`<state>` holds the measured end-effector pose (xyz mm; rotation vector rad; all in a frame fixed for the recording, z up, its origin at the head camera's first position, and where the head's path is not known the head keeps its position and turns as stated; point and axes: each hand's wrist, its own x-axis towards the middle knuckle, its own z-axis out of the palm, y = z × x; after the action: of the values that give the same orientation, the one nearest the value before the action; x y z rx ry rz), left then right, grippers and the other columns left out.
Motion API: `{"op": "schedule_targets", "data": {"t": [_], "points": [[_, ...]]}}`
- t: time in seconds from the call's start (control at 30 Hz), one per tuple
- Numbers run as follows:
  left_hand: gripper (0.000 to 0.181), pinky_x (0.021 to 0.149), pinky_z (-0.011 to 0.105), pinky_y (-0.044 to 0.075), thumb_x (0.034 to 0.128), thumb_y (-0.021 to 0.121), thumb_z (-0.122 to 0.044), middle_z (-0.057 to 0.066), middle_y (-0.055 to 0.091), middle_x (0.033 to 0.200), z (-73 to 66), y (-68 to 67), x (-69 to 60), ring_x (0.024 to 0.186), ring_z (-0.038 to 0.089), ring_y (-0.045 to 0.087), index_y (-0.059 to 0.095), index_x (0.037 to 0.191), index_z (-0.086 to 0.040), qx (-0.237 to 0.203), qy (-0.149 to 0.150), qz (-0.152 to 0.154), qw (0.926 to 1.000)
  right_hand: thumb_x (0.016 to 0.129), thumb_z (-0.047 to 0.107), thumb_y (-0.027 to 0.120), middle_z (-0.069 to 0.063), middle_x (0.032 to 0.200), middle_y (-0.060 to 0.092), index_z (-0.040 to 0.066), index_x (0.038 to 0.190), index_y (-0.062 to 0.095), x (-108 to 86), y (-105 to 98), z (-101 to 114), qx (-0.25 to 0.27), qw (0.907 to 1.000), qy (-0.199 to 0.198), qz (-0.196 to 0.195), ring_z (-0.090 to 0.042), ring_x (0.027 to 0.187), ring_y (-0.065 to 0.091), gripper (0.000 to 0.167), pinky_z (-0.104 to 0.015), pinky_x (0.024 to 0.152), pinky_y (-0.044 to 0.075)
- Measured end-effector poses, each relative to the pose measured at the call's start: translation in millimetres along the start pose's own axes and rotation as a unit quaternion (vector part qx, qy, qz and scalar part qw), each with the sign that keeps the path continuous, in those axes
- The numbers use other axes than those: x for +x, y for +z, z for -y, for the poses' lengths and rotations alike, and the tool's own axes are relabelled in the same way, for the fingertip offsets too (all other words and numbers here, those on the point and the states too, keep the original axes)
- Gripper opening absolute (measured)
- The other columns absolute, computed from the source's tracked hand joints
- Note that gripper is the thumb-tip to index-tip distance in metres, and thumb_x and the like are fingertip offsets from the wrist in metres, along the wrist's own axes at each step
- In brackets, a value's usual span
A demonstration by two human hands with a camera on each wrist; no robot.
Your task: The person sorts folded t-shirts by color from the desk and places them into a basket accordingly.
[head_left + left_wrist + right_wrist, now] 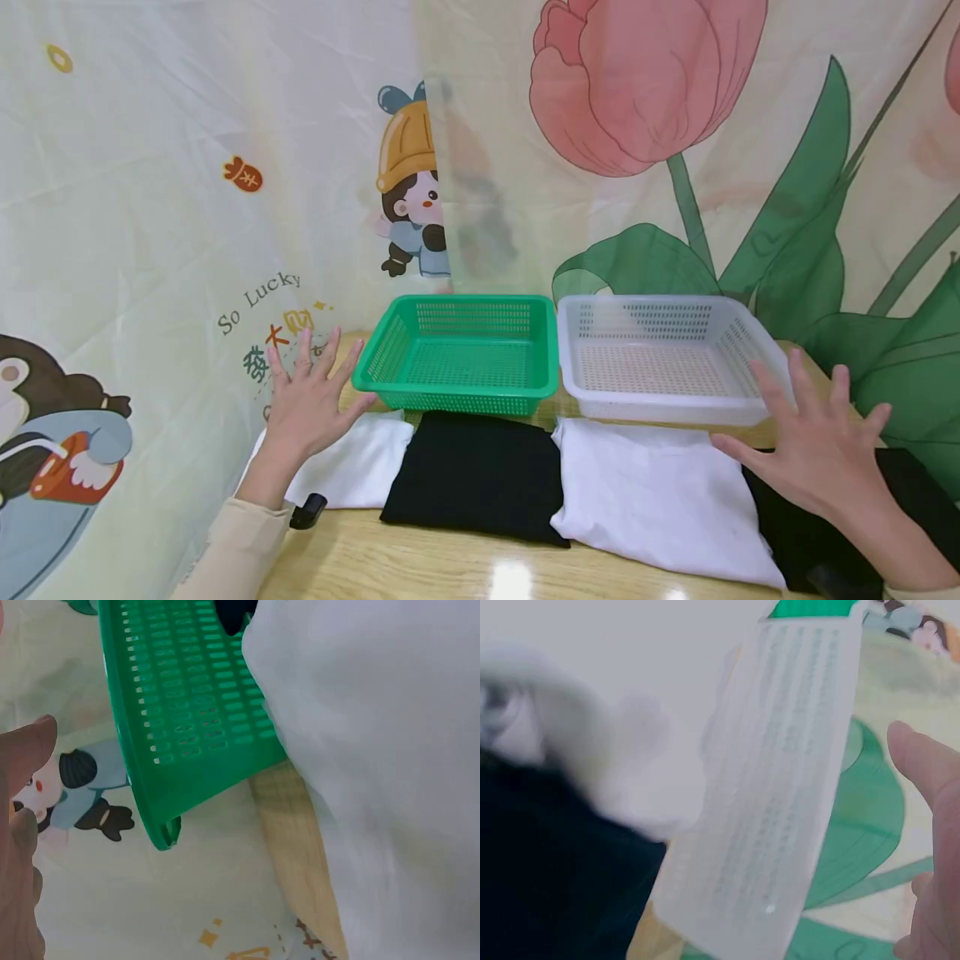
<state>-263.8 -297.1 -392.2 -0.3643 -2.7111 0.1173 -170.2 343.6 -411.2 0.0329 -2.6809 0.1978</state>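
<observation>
My left hand (311, 410) is raised with fingers spread, above the left white folded cloth (356, 462) and left of the green basket (456, 392). It holds nothing. On the other side my right hand (821, 446), fingers also spread and holding nothing, hovers over the right black folded cloth (798, 521), near the white basket (675, 408). Between the hands lie another black folded cloth (480, 479) and a larger white folded cloth (660, 500). Both baskets look empty in the head view. In the left wrist view the thumb (30, 754) shows apart from the green basket.
The baskets stand side by side at the back of the wooden table (420, 554), behind the row of cloths. A printed curtain (495, 125) with a tulip and cartoon figures hangs close behind them and along the left side.
</observation>
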Motion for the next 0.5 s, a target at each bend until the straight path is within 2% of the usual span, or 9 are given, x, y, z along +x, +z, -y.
{"op": "schedule_targets", "data": {"t": [0.13,0.27,0.37,0.5], "points": [[0.09,0.117,0.073,-0.023,0.1,0.053,-0.071,0.013,0.008,0.179,-1.5,-6.7,-1.2,0.161,0.04,-0.022,0.019,0.172,-0.028,-0.009,0.005,0.003,0.9999,0.082,0.075,0.075,-0.029,0.175,0.0,0.015,0.171,0.017,0.5,-7,17,0.024,0.9993,-0.021,0.018,-0.068,0.152,-0.006,0.123,-0.098,0.096,-0.003],[0.091,0.118,0.077,-0.016,0.1008,0.056,-0.068,0.012,0.003,0.179,-3.2,-15.1,-4.0,0.161,0.043,-0.018,0.019,0.172,-0.026,-0.055,0.011,0.01,0.9984,0.086,0.067,0.078,-0.033,0.173,-0.001,0.015,0.172,0.01,2.3,-17,39,0.081,0.9944,-0.041,0.054,-0.068,0.152,-0.008,0.121,-0.097,0.098,0.0],[0.09,0.118,0.082,-0.007,0.1015,0.059,-0.063,0.011,0.001,0.179,-3.4,-20.6,-6.6,0.161,0.046,-0.013,0.018,0.172,-0.024,-0.098,0.016,0.02,0.9948,0.087,0.061,0.08,-0.032,0.174,0.0,0.016,0.172,0.008,3.2,-24,57,0.13,0.9864,-0.052,0.087,-0.067,0.153,-0.002,0.12,-0.095,0.101,0.01],[0.089,0.117,0.084,0.007,0.1029,0.06,-0.06,0.012,0.007,0.178,-1.9,-24.6,-10.4,0.161,0.051,-0.001,0.013,0.172,-0.029,-0.156,0.017,0.041,0.9868,0.09,0.053,0.082,-0.03,0.174,0.002,0.015,0.172,0.009,3.7,-29,79,0.203,0.9677,-0.059,0.137,-0.065,0.151,0.014,0.116,-0.091,0.097,0.028]]}}
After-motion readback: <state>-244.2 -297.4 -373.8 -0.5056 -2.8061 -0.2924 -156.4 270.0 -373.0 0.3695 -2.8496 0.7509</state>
